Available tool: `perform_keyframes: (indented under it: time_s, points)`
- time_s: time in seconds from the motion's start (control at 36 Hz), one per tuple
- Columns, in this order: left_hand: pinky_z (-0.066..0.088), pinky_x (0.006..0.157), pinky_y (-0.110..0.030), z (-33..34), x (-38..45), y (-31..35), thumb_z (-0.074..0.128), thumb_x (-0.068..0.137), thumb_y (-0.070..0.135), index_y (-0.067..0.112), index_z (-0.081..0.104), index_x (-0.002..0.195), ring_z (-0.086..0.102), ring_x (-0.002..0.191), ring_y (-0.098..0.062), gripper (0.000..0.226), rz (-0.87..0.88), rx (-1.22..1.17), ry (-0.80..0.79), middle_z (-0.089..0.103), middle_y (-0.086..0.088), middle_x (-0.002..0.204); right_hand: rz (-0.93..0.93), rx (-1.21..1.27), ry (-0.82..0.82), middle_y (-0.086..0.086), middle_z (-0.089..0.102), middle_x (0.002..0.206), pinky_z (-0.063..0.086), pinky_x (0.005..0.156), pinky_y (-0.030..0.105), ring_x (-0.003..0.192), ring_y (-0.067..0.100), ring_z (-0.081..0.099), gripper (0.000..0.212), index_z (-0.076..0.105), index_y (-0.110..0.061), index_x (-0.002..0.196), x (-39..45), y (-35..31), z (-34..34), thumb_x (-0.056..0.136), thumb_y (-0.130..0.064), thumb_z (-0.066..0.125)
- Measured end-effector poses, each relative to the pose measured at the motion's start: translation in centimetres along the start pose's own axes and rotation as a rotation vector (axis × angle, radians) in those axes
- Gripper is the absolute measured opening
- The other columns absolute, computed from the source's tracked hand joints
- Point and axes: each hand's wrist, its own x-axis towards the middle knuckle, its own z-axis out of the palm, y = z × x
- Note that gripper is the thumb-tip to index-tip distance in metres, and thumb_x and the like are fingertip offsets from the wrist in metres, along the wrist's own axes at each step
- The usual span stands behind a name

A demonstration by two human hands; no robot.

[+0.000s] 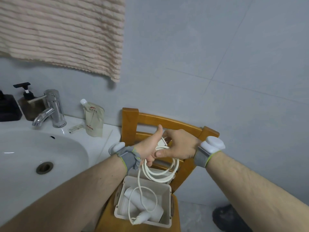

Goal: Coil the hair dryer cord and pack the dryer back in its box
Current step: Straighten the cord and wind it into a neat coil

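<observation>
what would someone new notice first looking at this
Two bare hands, left hand and right hand, hold loops of white cord above a wooden chair. Below them the white hair dryer lies in an open box on the chair seat. A white sink sits at left.
</observation>
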Motion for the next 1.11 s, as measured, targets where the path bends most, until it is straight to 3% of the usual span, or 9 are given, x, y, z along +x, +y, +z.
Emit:
perform_keyframes:
  time_s: [0.14, 0.22, 0.44, 0.61, 0.72, 0.83, 0.89, 1.0, 1.11]
  points:
    - [0.025, 0.040, -0.020, 0.0, 0.0, -0.2, 0.003, 0.064, 0.090, 0.043, 0.017, 0.148, 0.015, 0.039, -0.010, 0.097, -0.047, 0.136, -0.023, 0.025, 0.007, 0.046, -0.029, -0.402, 0.140, -0.012, 0.053, 0.077, 0.037, 0.053, 0.028, 0.060, 0.013, 0.049, 0.048, 0.041, -0.030, 0.092, 0.3, -0.6, 1.2, 0.059, -0.056, 0.063]
    - [0.020, 0.044, -0.022, 0.3, 0.6, -0.4, 0.002, 0.072, 0.085, 0.040, 0.018, 0.148, 0.013, 0.041, -0.010, 0.090, -0.064, 0.096, -0.013, 0.021, 0.004, 0.048, -0.020, -0.503, 0.245, -0.010, 0.036, 0.066, 0.031, 0.057, 0.030, 0.058, 0.016, 0.043, 0.038, 0.046, -0.026, 0.088, 1.0, -1.0, 3.2, 0.065, -0.055, 0.057]
    - [0.031, 0.042, -0.020, -0.1, 1.5, -2.8, 0.017, 0.082, 0.078, 0.037, 0.041, 0.131, 0.019, 0.037, -0.007, 0.068, 0.000, -0.010, -0.067, 0.029, 0.009, 0.045, -0.026, -0.431, 0.333, -0.003, 0.061, 0.069, 0.034, 0.055, 0.030, 0.064, 0.027, 0.061, 0.030, 0.039, -0.028, 0.076, 1.8, 1.2, 6.8, 0.071, -0.051, 0.057]
    - [0.043, 0.043, -0.024, -0.1, 1.5, -5.5, 0.038, 0.100, 0.041, 0.015, 0.052, 0.099, 0.029, 0.037, -0.009, 0.030, 0.209, -0.234, 0.065, 0.040, 0.008, 0.048, 0.294, -0.241, 0.380, -0.009, 0.043, 0.049, 0.032, 0.044, 0.022, 0.044, 0.015, 0.042, 0.018, 0.042, -0.022, 0.056, 2.6, 3.0, 8.3, 0.056, -0.039, 0.048]
    - [0.021, 0.040, -0.021, 0.1, 1.2, -6.0, 0.043, 0.099, 0.030, 0.019, 0.034, 0.074, 0.020, 0.038, -0.009, 0.028, 0.247, -0.196, 0.151, 0.034, 0.011, 0.044, 0.394, -0.214, 0.368, -0.007, 0.046, 0.048, 0.032, 0.045, 0.020, 0.042, 0.015, 0.043, 0.021, 0.046, -0.022, 0.054, 2.5, 2.9, 8.9, 0.049, -0.042, 0.047]
    - [0.014, 0.040, -0.022, 0.1, 1.1, -5.4, 0.042, 0.099, 0.027, 0.019, 0.029, 0.072, 0.017, 0.042, -0.012, 0.031, 0.269, -0.018, 0.124, 0.032, 0.006, 0.050, 0.181, -0.439, 0.195, -0.005, 0.058, 0.068, 0.032, 0.062, 0.030, 0.060, 0.019, 0.052, 0.023, 0.054, -0.025, 0.069, 1.5, 2.0, 8.1, 0.064, -0.047, 0.051]
    - [0.012, 0.041, -0.023, 0.2, 0.9, -5.2, 0.042, 0.099, 0.027, 0.019, 0.030, 0.072, 0.017, 0.044, -0.012, 0.031, 0.279, 0.044, 0.077, 0.029, 0.005, 0.053, 0.084, -0.342, 0.082, -0.005, 0.055, 0.068, 0.035, 0.063, 0.030, 0.065, 0.018, 0.052, 0.023, 0.053, -0.026, 0.071, 0.6, 1.2, 7.6, 0.073, -0.049, 0.052]
    - [0.016, 0.038, -0.021, 0.2, 0.4, -5.7, 0.040, 0.100, 0.028, 0.018, 0.034, 0.076, 0.019, 0.040, -0.007, 0.027, 0.308, 0.012, -0.052, 0.033, 0.007, 0.052, 0.094, 0.229, -0.114, -0.006, 0.059, 0.046, 0.043, 0.051, 0.026, 0.042, 0.007, 0.049, 0.034, 0.057, -0.021, 0.051, -0.9, 1.1, 6.9, 0.084, -0.030, 0.061]
    - [0.033, 0.040, -0.021, -0.1, 0.4, -6.8, 0.038, 0.101, 0.025, 0.012, 0.057, 0.097, 0.031, 0.039, -0.009, 0.023, 0.327, -0.162, -0.083, 0.045, 0.005, 0.055, 0.167, 0.560, -0.102, 0.012, 0.060, 0.052, 0.039, 0.055, 0.031, 0.045, 0.019, 0.043, 0.041, 0.064, -0.009, 0.051, -1.5, 2.5, 7.3, 0.088, -0.027, 0.062]
